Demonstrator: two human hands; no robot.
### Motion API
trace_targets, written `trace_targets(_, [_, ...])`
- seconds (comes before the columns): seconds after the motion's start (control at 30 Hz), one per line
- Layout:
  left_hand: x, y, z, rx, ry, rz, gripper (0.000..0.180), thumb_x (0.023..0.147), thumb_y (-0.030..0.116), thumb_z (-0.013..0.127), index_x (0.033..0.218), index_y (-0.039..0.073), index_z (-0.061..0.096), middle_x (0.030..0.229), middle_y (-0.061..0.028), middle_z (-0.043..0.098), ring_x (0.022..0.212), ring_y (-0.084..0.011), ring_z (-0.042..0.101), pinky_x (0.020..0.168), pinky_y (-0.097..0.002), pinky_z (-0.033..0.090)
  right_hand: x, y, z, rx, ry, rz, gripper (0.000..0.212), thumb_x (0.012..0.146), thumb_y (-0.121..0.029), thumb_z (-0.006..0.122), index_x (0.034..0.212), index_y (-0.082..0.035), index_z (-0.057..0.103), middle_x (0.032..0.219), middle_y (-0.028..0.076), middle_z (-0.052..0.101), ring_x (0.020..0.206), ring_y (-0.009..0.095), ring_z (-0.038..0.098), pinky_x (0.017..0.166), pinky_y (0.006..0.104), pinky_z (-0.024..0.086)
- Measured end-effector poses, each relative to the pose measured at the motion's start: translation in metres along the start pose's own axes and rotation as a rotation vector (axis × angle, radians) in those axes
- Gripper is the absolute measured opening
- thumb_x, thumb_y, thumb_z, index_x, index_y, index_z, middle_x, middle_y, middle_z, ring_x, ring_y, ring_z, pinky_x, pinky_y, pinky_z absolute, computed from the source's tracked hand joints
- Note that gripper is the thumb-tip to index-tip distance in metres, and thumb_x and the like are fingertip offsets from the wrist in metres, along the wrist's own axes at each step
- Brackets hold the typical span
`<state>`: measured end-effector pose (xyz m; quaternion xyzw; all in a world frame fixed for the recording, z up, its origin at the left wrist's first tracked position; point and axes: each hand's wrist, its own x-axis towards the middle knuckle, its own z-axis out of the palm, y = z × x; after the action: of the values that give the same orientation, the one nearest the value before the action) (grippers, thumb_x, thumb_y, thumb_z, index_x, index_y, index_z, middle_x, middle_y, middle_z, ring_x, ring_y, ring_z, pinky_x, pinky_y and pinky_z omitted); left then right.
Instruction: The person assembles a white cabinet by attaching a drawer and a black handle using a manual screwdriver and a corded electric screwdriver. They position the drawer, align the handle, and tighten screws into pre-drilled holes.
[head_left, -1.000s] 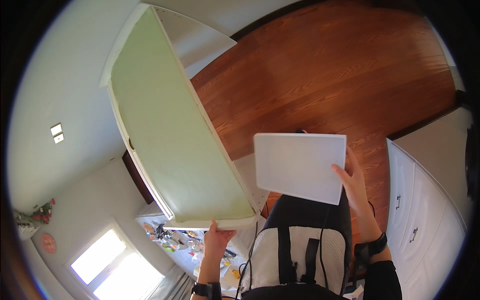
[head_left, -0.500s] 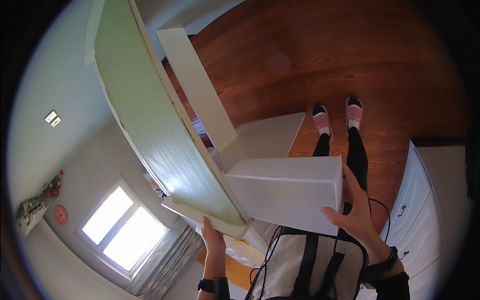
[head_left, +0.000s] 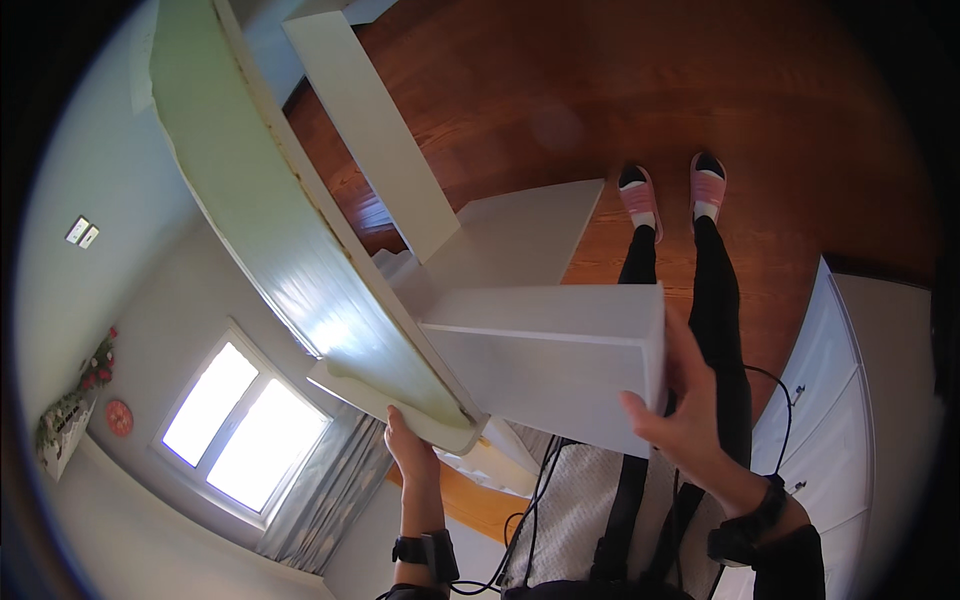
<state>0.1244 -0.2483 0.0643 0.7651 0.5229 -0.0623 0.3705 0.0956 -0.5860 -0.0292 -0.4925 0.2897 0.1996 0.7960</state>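
At the far left of the frame, a bright window (head_left: 243, 432) with a grey curtain (head_left: 325, 492) beside it sits in the lower left, and a small red round ornament (head_left: 119, 417) hangs on the wall just left of the window. Moving right, a long pale green door panel (head_left: 262, 210) runs diagonally from the upper left down to the lower centre of the frame. Your left hand (head_left: 408, 445) grips the lower end of this panel from beneath; the fingers wrap up against its underside and edge, pressed together, though the fingertips themselves are hidden behind the panel. A dark band sits on that wrist. Just right of the panel, a white shelf board (head_left: 373, 125) angles from the top centre down to the middle of the frame. Below it, at centre, you hold a white rectangular box (head_left: 555, 375), which lies level and touches the panel's lower edge on its left side. Your right hand (head_left: 685, 420) supports the box at its right end: the thumb presses on the near face and the fingers are spread flat against the end face. At the upper right, your legs in dark trousers end in pink slippers (head_left: 672, 190) on the reddish wooden floor (head_left: 800, 130). At the far right stands a white cabinet (head_left: 845, 400).
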Motion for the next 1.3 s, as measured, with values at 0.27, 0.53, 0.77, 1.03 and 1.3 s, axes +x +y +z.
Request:
trace_targets(0.27, [0.006,-0.001,-0.003,-0.030,0.045,-0.045,0.040,0.099,0.027,0.039,0.120,-0.006,0.049,0.111,-0.0141,0.058,0.101,-0.0255,0.060,0.088,-0.0378,0.049,-0.004,0.001,0.005,-0.106,0.028,-0.150,0.091,0.068,-0.020,0.073,0.144,-0.004,0.026,0.110,0.020,0.060,0.093,0.030,0.067,0.085,0.0376,0.054])
trace_targets(0.53, [0.009,-0.004,-0.004,-0.006,0.082,-0.025,0.041,0.099,0.026,0.039,0.122,-0.007,0.048,0.112,-0.0145,0.058,0.103,-0.0263,0.059,0.090,-0.0392,0.048,0.014,0.024,0.035,-0.102,-0.100,-0.092,0.103,0.068,-0.040,0.079,0.144,-0.003,0.021,0.103,0.026,0.061,0.081,0.035,0.069,0.077,0.0387,0.057])
trace_targets(0.77, [0.006,-0.006,-0.005,0.029,0.084,-0.009,0.041,0.099,0.028,0.039,0.119,-0.006,0.050,0.109,-0.0134,0.058,0.100,-0.0245,0.059,0.087,-0.0374,0.048,0.028,0.037,0.082,-0.122,-0.264,0.093,0.104,0.071,-0.043,0.077,0.146,-0.007,0.015,0.116,0.027,0.057,0.096,0.038,0.065,0.086,0.0397,0.052])
trace_targets(1.03, [0.002,-0.006,-0.003,0.070,0.091,0.007,0.041,0.099,0.028,0.036,0.118,-0.005,0.052,0.109,-0.0132,0.058,0.098,-0.0234,0.059,0.086,-0.0362,0.048,0.054,0.073,0.157,0.199,-0.320,0.042,0.067,0.097,-0.049,0.042,0.145,-0.009,0.019,0.132,0.025,0.046,0.117,0.041,0.051,0.098,0.0424,0.041])
trace_targets(1.3, [-0.005,0.000,0.007,0.047,0.105,-0.019,0.041,0.100,0.028,0.034,0.119,-0.005,0.050,0.110,-0.0132,0.058,0.099,-0.0237,0.059,0.087,-0.0365,0.048,0.058,0.070,0.156,0.141,-0.315,0.068,0.064,0.096,-0.047,0.045,0.141,-0.007,0.024,0.132,0.024,0.038,0.121,0.040,0.044,0.101,0.0417,0.038])
